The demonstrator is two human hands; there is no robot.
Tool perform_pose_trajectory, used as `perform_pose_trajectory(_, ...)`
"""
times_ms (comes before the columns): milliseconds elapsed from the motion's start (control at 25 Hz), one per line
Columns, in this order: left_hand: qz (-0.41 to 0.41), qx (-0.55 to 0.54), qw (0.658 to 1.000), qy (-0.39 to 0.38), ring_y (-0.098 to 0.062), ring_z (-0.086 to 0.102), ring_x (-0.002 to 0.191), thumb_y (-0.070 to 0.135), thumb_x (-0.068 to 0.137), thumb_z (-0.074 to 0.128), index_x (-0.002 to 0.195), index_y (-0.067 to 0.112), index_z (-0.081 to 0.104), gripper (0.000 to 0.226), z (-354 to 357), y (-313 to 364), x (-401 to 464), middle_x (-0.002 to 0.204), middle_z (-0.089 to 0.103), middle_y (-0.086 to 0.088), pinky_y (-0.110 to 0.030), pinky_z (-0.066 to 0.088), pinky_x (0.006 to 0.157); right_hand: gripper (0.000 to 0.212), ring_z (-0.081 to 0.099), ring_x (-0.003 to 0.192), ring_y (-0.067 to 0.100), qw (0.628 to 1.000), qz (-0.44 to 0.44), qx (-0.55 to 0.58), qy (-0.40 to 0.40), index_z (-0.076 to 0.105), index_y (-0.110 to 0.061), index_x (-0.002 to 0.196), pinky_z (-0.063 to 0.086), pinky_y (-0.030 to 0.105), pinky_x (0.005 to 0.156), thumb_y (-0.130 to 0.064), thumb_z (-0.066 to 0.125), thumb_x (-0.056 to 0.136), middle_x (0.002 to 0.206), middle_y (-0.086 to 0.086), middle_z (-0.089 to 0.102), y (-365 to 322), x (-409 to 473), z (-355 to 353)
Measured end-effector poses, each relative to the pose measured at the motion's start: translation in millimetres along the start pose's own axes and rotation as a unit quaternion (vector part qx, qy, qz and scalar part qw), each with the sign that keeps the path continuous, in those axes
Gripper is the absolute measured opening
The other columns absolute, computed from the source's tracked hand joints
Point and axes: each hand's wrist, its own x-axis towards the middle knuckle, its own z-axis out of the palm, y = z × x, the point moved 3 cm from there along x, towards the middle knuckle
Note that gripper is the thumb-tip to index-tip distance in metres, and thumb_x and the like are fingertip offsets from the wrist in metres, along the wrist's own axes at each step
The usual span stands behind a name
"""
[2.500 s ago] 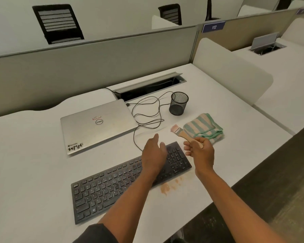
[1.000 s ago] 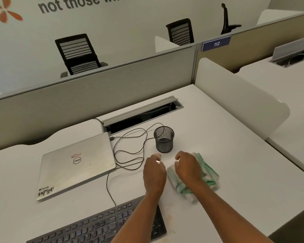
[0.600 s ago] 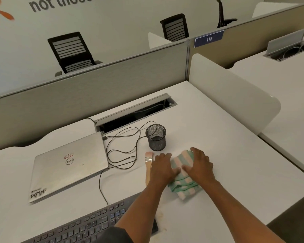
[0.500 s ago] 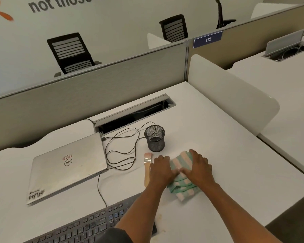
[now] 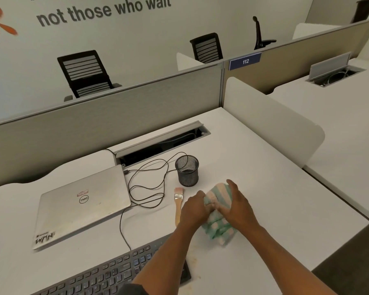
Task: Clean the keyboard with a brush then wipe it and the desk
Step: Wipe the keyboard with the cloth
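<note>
White bench (image 5: pixel 264 188) in an open-plan office, bounded at the back by a grey partition (image 5: pixel 115 124) and on your right by a rounded white divider (image 5: pixel 275 128); part of a wall slogan reads "not those who wait". Your left hand (image 5: pixel 195 211) and right hand (image 5: pixel 237 206) meet on the folded green-and-white striped cloth (image 5: pixel 218 227), which lies on the bench just beyond the right end of the keyboard (image 5: pixel 115 273). Each grip appears to be gathering the fabric: your right hand cups the far side with its fingers curled over the fold, your left presses and pinches in from the near-left edge. This two-handed hold suits picking up or refolding the cloth for the wiping stage. The brush (image 5: pixel 178 207) lies flat and released on the bench just left of your left hand, bristles pointing away from you, which suggests that the brushing stage is finished. A mesh pen cup (image 5: pixel 187 170) stands beyond the cloth, and a closed silver laptop (image 5: pixel 81 205) rests to the left with a looped black cable (image 5: pixel 147 184) running between them. Hidden or unclear: your fingertips are buried in the cloth, so exact contact cannot be confirmed; your left forearm covers the keyboard's right end, and the frame cuts off its near edge; a faint brownish stain (image 5: pixel 195 262) shows beside it.
</note>
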Motion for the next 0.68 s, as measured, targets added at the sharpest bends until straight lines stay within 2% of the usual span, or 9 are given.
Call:
perform_pose_trajectory(80, -0.012, -0.067, 0.997, 0.024, -0.024, 0.061, 0.092, 0.039, 0.090, 0.070, 0.100, 0.020, 0.050, 0.030, -14.7, -5.8, -8.1, 0.092, 0.062, 0.000, -0.032, 0.034, 0.070, 0.100, 0.051, 0.125, 0.026, 0.999, -0.032, 0.006, -0.007, 0.020, -0.028, 0.156, 0.047, 0.040, 0.099, -0.043, 0.078, 0.077, 0.143, 0.004, 0.047, -20.5, -16.1, 3.5)
perform_pose_trajectory(200, -0.037, -0.121, 0.991, 0.048, -0.015, 0.054, 0.079, 0.042, 0.087, 0.072, 0.099, 0.018, 0.056, 0.032, -37.7, -19.6, -23.0, 0.083, 0.056, 0.007, -0.030, 0.035, 0.063, 0.109, 0.050, 0.123, 0.026, 0.995, -0.086, -0.049, -0.018, 0.017, -0.034, 0.157, 0.049, 0.045, 0.096, -0.055, 0.076, 0.068, 0.144, 0.002, 0.042, -57.5, -42.9, 20.0)
perform_pose_trajectory(320, -0.058, -0.170, 0.982, 0.063, -0.015, 0.059, 0.076, 0.047, 0.088, 0.066, 0.085, 0.018, 0.060, 0.030, -61.1, -44.2, -44.9, 0.078, 0.060, 0.007, -0.024, 0.039, 0.058, 0.114, 0.050, 0.119, 0.026, 0.987, -0.114, -0.111, -0.015, 0.017, -0.037, 0.156, 0.050, 0.044, 0.092, -0.059, 0.080, 0.064, 0.148, 0.002, 0.036, -90.7, -67.3, 49.4)
perform_pose_trajectory(440, -0.083, -0.182, 0.979, 0.043, -0.016, 0.059, 0.075, 0.042, 0.090, 0.062, 0.082, 0.016, 0.062, 0.027, -82.9, -75.0, -73.0, 0.079, 0.063, 0.002, -0.028, 0.044, 0.059, 0.093, 0.051, 0.116, 0.026, 0.985, -0.116, -0.132, 0.000, 0.024, -0.039, 0.154, 0.052, 0.041, 0.090, -0.045, 0.077, 0.078, 0.147, 0.003, 0.034, -117.3, -93.0, 77.6)
perform_pose_trajectory(520, -0.081, -0.237, 0.968, 0.017, -0.017, 0.065, 0.078, 0.039, 0.092, 0.063, 0.082, 0.016, 0.065, 0.025, -98.9, -98.1, -94.4, 0.083, 0.067, -0.002, -0.029, 0.054, 0.062, 0.077, 0.053, 0.114, 0.025, 0.980, -0.124, -0.152, 0.018, 0.034, -0.039, 0.151, 0.054, 0.037, 0.087, -0.035, 0.074, 0.085, 0.144, 0.004, 0.038, -135.3, -110.3, 94.6)
perform_pose_trajectory(600, -0.043, -0.255, 0.966, 0.000, -0.021, 0.069, 0.087, 0.037, 0.099, 0.058, 0.094, 0.016, 0.069, 0.024, -115.6, -128.3, -120.3, 0.095, 0.070, -0.004, -0.035, 0.061, 0.073, 0.069, 0.057, 0.109, 0.026, 0.976, -0.142, -0.161, 0.047, 0.045, -0.035, 0.146, 0.057, 0.037, 0.079, -0.029, 0.076, 0.085, 0.138, 0.005, 0.046, -153.8, -126.6, 112.9)
perform_pose_trajectory(680, 0.009, -0.166, 0.986, 0.022, -0.021, 0.066, 0.105, 0.037, 0.103, 0.050, 0.114, 0.019, 0.068, 0.028, -133.0, -174.2, -151.2, 0.114, 0.070, 0.000, -0.032, 0.054, 0.087, 0.065, 0.059, 0.104, 0.026, 0.973, -0.146, -0.168, 0.064, 0.052, -0.033, 0.142, 0.058, 0.038, 0.073, -0.028, 0.078, 0.083, 0.131, 0.005, 0.052, -170.1, -141.9, 135.8)
